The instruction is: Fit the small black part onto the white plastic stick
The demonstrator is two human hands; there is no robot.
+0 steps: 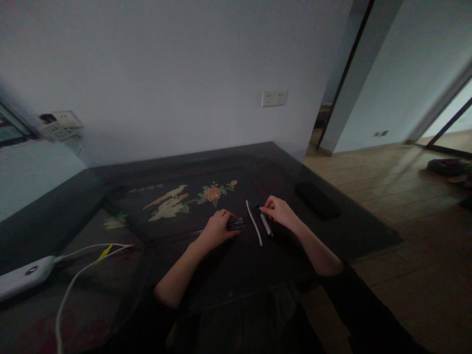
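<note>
My left hand (220, 227) is closed around a small dark block with shiny lighter marks (236, 224), resting low over the dark table. My right hand (279, 210) is pinched near the upper end of a short grey-white stick-like tool (265, 225). At those fingertips is a small dark piece (257, 206); whether it is gripped is hard to tell in the dim light. Between the hands lies a thin, slightly curved white strip (254, 223), apart from both.
The dark table (221, 275) has a bird-and-flower picture (212, 194) on its top. A black flat rectangular object (317, 199) lies to the right. At left are a white power strip (27, 276) and its white cable (75, 278). A wall (177, 98) stands behind.
</note>
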